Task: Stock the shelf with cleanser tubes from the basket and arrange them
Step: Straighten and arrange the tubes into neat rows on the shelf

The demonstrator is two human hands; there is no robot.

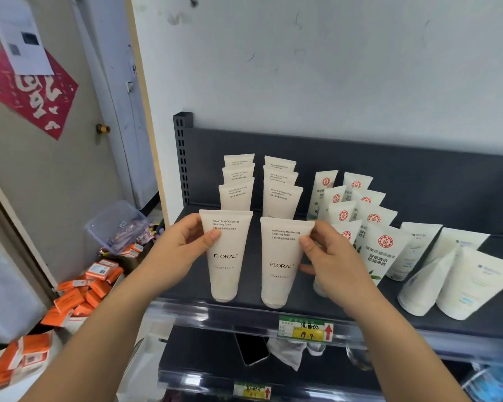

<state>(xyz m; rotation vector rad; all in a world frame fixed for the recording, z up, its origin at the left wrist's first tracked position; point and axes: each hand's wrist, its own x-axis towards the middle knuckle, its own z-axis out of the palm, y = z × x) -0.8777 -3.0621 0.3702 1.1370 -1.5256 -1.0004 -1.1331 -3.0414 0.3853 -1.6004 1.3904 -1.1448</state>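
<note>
Two front tubes are in your hands at once, so you look to be in the arranging part of the job, not the carrying. Going left to right: your left hand [183, 245] pinches the upper edge of the oil control cleansing foam tube [227, 253], thumb on the face and fingers behind it, with the tube standing cap-down at the front of the dark shelf [273, 310]. Behind it a column of three more FLORAL tubes [236, 184] stands in file. Next, the moisturizing cleansing foam tube [280, 262] stands just beside the first, held near its top right corner by your right hand [328, 256], thumb in front and fingers wrapped behind. Its own column of three [280, 185] is lined up at the back.

Further right, the red-seal tubes [375, 221] stand in two crowded rows, and at the far right some pale tubes [459, 282] lean or lie over, untidy.

In my judgement the two FLORAL columns are nearly done: you only need to square these front tubes. The leaning tubes on the right seem to need straightening. The basket is not clearly in view, so you cannot tell how much stock remains.
</note>
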